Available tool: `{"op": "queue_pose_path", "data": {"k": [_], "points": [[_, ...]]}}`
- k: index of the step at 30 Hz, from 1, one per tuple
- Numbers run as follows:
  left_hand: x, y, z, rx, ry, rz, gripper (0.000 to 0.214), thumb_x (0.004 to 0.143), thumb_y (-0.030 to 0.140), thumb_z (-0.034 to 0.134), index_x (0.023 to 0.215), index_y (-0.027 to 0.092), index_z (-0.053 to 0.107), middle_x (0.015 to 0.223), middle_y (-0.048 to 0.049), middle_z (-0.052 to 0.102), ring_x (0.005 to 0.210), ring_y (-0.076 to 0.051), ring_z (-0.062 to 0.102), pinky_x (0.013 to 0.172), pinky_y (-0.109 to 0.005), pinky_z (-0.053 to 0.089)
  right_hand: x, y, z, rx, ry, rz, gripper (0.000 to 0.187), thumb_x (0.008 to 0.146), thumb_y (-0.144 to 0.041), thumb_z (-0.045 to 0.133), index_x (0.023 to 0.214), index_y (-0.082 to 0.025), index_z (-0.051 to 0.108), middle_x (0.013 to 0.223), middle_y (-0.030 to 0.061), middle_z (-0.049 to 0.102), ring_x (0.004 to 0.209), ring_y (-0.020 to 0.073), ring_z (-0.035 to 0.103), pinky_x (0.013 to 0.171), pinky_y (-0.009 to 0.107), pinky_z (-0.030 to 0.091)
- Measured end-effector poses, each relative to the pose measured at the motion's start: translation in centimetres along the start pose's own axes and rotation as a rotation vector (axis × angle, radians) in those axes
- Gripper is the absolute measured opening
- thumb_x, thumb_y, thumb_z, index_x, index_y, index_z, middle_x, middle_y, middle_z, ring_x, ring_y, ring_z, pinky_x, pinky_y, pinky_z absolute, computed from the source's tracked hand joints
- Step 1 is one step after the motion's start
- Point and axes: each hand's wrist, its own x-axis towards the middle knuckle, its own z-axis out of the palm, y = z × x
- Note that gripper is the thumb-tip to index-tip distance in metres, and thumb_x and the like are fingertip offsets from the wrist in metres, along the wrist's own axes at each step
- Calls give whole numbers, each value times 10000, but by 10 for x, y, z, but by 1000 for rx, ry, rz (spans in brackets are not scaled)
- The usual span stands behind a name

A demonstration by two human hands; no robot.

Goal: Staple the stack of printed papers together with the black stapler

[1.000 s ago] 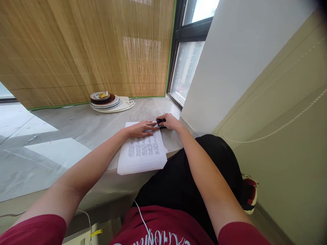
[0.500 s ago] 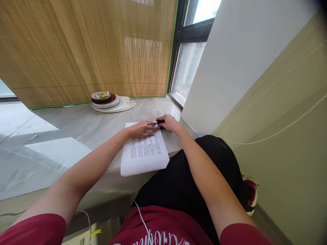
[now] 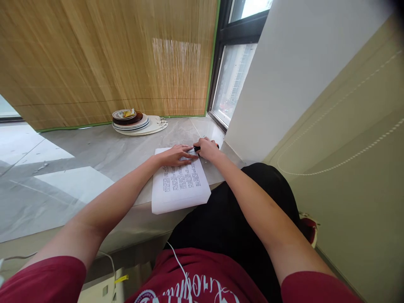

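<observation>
My left hand lies flat on the upper part of a printed paper sheet, its fingers spread and pointing right. The sheet rests on the grey marble sill, and its near end hangs over the front edge. At the paper's upper right edge, my right hand is closed around a black stapler. Most of the stapler is hidden by the fingers; its black front end shows beside my left fingertips, and a small orange-red bit shows behind the hand. Whether its jaws are around the paper I cannot tell.
Stacked plates stand on the sill against a bamboo blind. To the right are a window and a white wall column. A beaded cord hangs there. My black-clad knee is beside the sill's edge.
My right hand has lifted and turned slightly on the stapler, and the orange-red bit behind it now shows. My left hand stays on the paper. The whole view has shifted a little.
</observation>
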Motion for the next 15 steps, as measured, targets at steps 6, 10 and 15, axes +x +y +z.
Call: {"op": "queue_pose_path", "data": {"k": [6, 10, 15], "points": [[0, -2, 0, 65, -9, -9, 422, 1036, 522, 580, 1445, 461, 663, 1653, -78, 488, 1499, -363, 474, 1233, -585, 352, -5, -8, 1, -100, 21, -55, 295, 968, -150, 590, 1198, -221, 762, 1323, 169, 666, 1334, 362, 512, 1033, 488, 444], [0, 1, -2, 109, -23, 2, 441, 1056, 543, 528, 1458, 425, 664, 1657, -108, 477, 1503, -369, 469, 1230, -570, 359, -4, -5, 3, -113, 25, -59, 314, 966, -144, 590, 1217, -222, 762, 1321, 148, 697, 1331, 351, 550, 1056, 485, 435], [-1, 1, -5, 151, -54, -11, 464, 1072, 554, 491, 1501, 433, 620, 1683, -100, 445, 1501, -379, 465, 1221, -588, 358, -4, 16, 0, 201, 91, -15, 292, 971, -259, 640, 1238, -313, 745, 1246, 39, 765, 1236, 275, 632, 972, 353, 459]]}}
